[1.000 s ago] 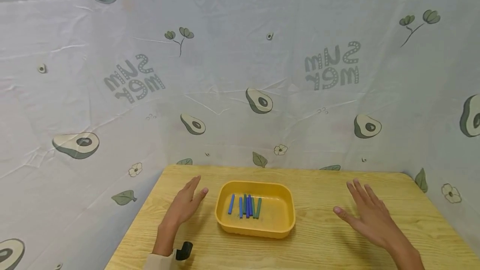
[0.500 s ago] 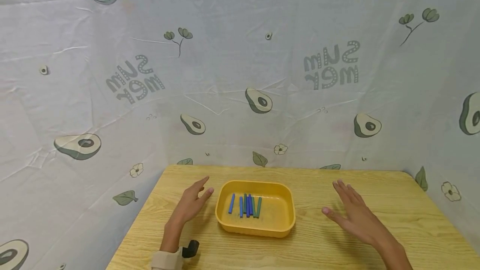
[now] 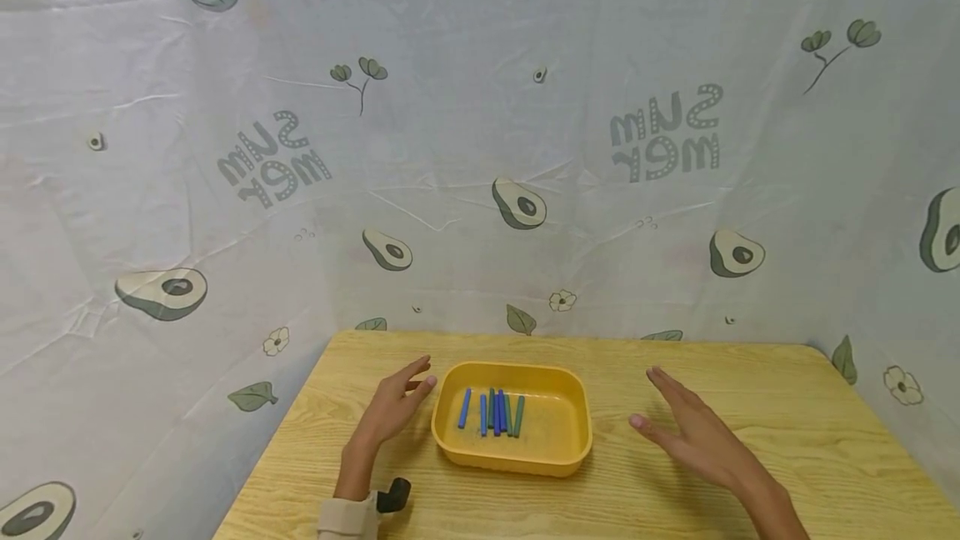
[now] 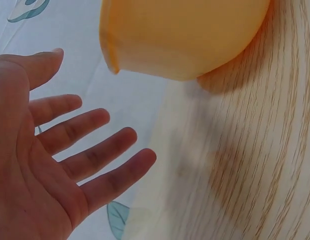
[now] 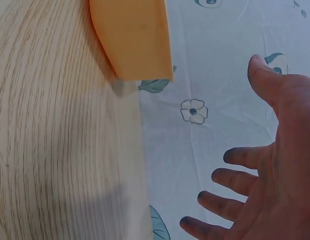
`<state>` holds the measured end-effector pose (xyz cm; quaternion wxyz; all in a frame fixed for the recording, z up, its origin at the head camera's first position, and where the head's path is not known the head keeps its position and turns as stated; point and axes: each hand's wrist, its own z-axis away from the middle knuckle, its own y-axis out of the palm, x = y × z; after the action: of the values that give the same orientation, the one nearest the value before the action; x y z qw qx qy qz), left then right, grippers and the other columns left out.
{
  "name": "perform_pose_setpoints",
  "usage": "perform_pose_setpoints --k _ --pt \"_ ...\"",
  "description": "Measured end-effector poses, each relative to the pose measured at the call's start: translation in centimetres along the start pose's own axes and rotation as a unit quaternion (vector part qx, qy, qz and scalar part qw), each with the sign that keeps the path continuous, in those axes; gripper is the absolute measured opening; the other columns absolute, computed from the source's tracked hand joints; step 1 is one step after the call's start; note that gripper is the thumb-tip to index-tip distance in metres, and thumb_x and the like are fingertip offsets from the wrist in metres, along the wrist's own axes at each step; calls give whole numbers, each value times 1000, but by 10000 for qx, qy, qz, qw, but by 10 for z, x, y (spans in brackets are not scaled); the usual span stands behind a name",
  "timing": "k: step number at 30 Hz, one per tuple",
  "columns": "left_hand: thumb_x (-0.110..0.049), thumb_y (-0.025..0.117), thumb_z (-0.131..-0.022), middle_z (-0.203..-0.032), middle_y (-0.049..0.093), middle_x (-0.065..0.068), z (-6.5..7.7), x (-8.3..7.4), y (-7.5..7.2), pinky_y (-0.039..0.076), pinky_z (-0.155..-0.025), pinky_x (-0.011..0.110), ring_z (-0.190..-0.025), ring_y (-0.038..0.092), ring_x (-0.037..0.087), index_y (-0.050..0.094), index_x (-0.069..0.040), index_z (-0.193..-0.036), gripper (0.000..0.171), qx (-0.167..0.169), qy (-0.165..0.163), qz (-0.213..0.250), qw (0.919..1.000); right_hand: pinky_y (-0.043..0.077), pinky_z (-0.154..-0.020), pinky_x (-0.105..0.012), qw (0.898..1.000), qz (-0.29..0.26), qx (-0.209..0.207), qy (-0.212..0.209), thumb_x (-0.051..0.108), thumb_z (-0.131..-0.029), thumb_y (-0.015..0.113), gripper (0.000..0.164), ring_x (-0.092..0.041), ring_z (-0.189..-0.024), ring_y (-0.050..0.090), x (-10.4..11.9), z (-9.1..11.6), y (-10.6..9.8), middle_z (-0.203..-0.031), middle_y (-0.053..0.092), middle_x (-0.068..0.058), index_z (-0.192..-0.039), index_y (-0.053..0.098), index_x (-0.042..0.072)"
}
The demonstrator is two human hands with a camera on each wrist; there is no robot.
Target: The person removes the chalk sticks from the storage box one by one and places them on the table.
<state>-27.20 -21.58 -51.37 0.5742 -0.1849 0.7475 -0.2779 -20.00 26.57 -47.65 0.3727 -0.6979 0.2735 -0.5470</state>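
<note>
A yellow rectangular tray [image 3: 525,467] with rounded corners sits on the wooden table. Several thin blue and green sticks [image 3: 497,413] lie in its left half, most of them side by side. Just left of the tray is my left hand [image 3: 392,408], fingers extended and spread, holding nothing; in the left wrist view its palm [image 4: 40,165] faces the tray's side wall [image 4: 185,40]. My right hand [image 3: 697,440] hovers over the table to the right, farther from the tray, its fingers straight and thumb apart. The right wrist view shows that palm [image 5: 290,165] bare.
The table [image 3: 600,507] reaches back to a pale curtain [image 3: 450,148] printed with avocados, leaves and flowers. Another stretch of the sheet hangs along the left side. A black device [image 3: 393,495] on a light band is strapped at my left wrist.
Both hands have moved inward toward the tray, the left one rightward and the right one leftward. The tray and the sticks have stayed in place.
</note>
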Motion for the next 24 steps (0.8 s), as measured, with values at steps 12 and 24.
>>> perform_pose_setpoints --k 12,24 --pt "-33 62 -111 -151 62 25 1 2 9 66 -79 45 -125 70 44 51 -10 -160 56 78 -166 452 9988 54 -104 -69 9995 -258 97 126 58 -103 66 89 -58 -139 55 10 -8 9 -166 41 -33 -166 36 2" --pt "-34 61 -111 -153 61 23 -1 4 12 67 -78 37 -123 72 40 51 -13 -161 55 214 -263 606 9976 63 -98 -48 9951 -984 -46 -61 47 -105 69 79 -50 -139 59 17 -19 16 -160 50 -31 -162 43 -1"
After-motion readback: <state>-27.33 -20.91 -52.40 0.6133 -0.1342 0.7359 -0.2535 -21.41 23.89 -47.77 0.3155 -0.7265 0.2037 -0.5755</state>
